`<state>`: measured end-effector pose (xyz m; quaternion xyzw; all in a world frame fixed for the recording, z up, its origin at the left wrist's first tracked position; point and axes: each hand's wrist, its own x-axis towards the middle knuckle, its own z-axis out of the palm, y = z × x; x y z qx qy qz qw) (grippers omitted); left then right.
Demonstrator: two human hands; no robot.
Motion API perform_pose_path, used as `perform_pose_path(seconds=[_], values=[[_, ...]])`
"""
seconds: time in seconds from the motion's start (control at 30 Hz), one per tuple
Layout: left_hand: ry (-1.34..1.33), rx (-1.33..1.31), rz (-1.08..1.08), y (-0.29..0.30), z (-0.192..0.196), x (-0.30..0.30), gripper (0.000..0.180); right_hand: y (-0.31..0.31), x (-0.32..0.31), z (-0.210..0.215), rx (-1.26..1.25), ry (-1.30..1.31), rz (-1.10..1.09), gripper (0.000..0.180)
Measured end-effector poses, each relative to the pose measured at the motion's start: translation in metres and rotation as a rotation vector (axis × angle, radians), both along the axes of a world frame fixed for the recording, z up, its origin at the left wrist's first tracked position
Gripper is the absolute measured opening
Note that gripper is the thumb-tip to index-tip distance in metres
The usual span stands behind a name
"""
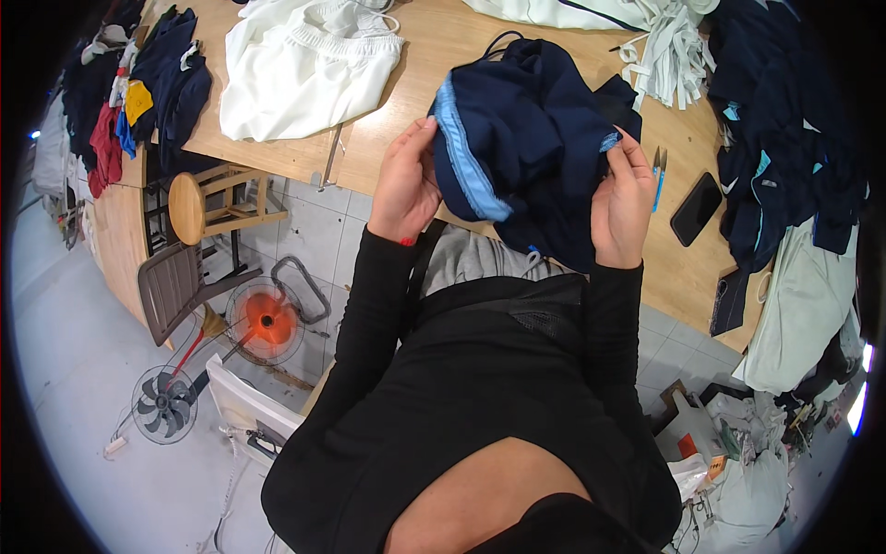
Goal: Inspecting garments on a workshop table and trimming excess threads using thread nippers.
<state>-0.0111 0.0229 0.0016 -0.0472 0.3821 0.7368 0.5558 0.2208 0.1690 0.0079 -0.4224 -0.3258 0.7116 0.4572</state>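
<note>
left hand (406,185) and right hand (622,198) each pinch an edge of the navy garment (526,115) at the table (688,152).

A pale wooden table (678,286) stands over a light grey tiled floor (309,220). Nearby are a round-seated wooden stool (187,209), a brown slatted chair (166,294), an orange-centred caged fan (268,320) and a grey-bladed caged fan (164,406).

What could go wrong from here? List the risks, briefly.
The thin blue tool lies close beside the right hand; a sideways move might knock it.

The navy garment bunches at the front edge of the table, so it could slip off if let go.

Its light-blue strip, near the left hand, might twist.
</note>
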Motion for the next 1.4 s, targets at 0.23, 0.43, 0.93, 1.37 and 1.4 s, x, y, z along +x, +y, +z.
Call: perform_pose_path(seconds=[0.23, 0.43, 0.93, 1.37, 1.4], values=[[-0.517, 0.219, 0.041, -0.009, -0.058, -0.018, 0.046, 0.001, 0.002, -0.008, -0.014, 0.005, 0.006, 0.023], [-0.622, 0.213, 0.034, -0.012, -0.066, -0.02, 0.046, 0.0, -0.002, 0.001, -0.027, 0.0, -0.01, 0.022], [0.799, 0.009, -0.322, 0.015, 0.078, 0.069, 0.023, -0.028, -0.012, 0.056, 0.542, -0.295, 0.399, 0.024], [0.447, 0.022, -0.4, 0.018, 0.081, 0.066, 0.016, -0.019, -0.001, 0.073, 0.843, -0.531, 0.21, 0.025], [0.409, 0.016, -0.391, 0.018, 0.083, 0.067, 0.017, -0.019, -0.001, 0.08, 0.843, -0.532, 0.21, 0.025]])
